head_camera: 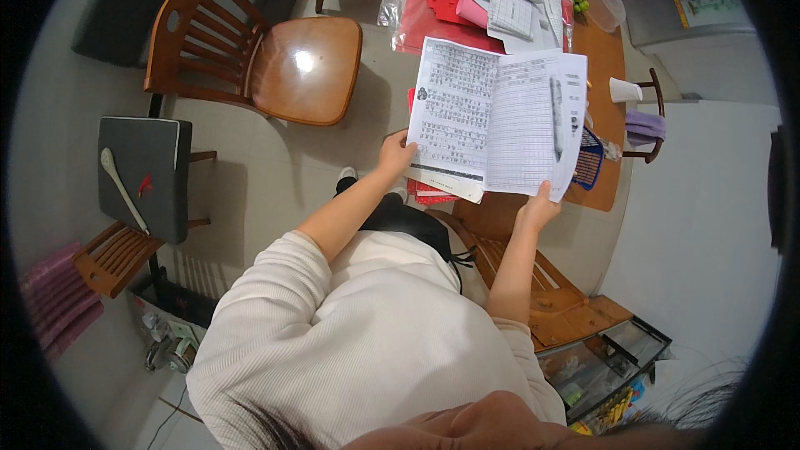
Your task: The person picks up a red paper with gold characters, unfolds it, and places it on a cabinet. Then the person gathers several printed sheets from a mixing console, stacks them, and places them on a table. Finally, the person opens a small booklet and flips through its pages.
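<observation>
Spread out before me is a paper booklet point(487, 122), held up over the near end of the table. Its left page bears dense writing; a ruled grid fills the right one. My left hand point(397, 153) grips the booklet's lower left edge, thumb on top. At the lower right corner, my right hand point(539, 207) pinches the pages from below. A dark, slim, pen-like shape point(556, 119) lies along the right page; whether it is an object or printing I cannot tell. Under the booklet, red items point(431, 192) stick out at the lower left.
Beyond the booklet, a clear plastic bag point(400, 31) with red sheets and folded papers point(509, 9) covers the wooden table point(603, 69). A blue basket point(587, 159) and a white cup point(625, 90) are at the right. Wooden chairs point(306, 69) point(553, 287) stand left and near my right side.
</observation>
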Available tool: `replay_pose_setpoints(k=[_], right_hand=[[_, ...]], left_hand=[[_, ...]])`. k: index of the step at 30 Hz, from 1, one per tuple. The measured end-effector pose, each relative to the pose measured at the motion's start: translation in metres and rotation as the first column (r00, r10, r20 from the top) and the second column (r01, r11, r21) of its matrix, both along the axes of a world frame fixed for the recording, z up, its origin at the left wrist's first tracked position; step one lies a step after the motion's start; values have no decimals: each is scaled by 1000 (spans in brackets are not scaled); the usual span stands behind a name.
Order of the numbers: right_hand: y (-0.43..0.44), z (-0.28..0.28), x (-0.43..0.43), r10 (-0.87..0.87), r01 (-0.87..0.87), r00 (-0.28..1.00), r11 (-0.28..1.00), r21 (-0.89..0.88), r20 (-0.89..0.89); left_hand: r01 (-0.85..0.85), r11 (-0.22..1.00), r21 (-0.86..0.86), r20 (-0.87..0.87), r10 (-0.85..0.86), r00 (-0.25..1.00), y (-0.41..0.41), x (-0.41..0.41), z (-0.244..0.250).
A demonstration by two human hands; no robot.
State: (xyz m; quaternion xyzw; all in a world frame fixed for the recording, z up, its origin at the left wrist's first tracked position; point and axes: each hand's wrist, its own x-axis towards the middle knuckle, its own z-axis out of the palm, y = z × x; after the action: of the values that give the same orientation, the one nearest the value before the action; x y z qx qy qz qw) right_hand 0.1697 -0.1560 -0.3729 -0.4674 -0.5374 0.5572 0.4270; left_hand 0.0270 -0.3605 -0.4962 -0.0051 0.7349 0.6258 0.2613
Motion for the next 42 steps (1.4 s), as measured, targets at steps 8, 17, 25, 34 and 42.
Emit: replay_pose_setpoints(k=[8, 17, 25, 34, 42], right_hand=[[-6, 10, 8, -49, 5, 990, 950, 312, 134], [-53, -23, -22, 418, -656, 744, 604, 453, 521], [-56, -68, -46, 403, -582, 781, 747, 322, 478], [-17, -52, -33, 185, -241, 951, 947, 215, 249], [-37, -53, -34, 232, -344, 897, 900, 266, 377]], left_hand=[[-139, 964, -226, -387, 42, 921, 8, -3, 8], [-32, 999, -16, 52, 33, 998, 20, -11, 26], [102, 855, 508, 349, -313, 883, 22, -27, 83], [138, 989, -57, 89, -132, 987, 13, -16, 10], [49, 992, 118, 123, -63, 990, 28, -16, 30]])
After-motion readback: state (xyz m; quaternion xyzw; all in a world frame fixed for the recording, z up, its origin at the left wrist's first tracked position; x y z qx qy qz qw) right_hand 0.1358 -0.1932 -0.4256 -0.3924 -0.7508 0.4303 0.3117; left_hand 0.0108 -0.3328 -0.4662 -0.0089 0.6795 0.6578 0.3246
